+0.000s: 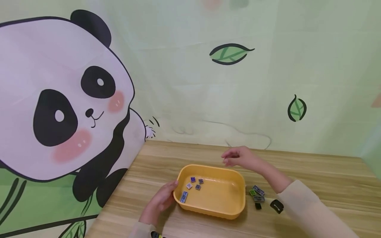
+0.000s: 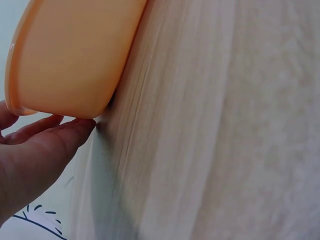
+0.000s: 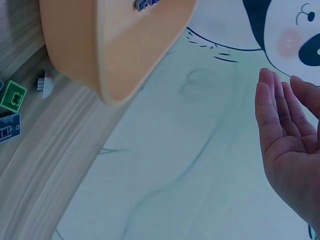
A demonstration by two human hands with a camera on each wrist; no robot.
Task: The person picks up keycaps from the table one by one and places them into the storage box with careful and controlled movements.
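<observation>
A yellow plastic tub (image 1: 214,213) sits on the table, with several small building bricks on its floor. Among them are a dark blue brick (image 1: 192,179), a white one (image 1: 189,185) and a longer blue one (image 1: 184,197). At the tub's left end my left hand (image 1: 160,200) holds it, thumb at the rim and fingers against the outer wall (image 2: 75,65). My right hand (image 1: 242,158) is raised beyond the tub's back right corner, apart from it. In the right wrist view this hand (image 3: 290,130) has extended, slightly bent fingers and holds nothing.
Right of the tub lie a green brick (image 1: 252,192), grey bricks (image 1: 259,198) and a black piece (image 1: 258,206) on the wooden table (image 1: 321,185). A black clip-like object (image 1: 277,206) is by the right sleeve. A panda-printed cloth (image 1: 184,82) hangs behind.
</observation>
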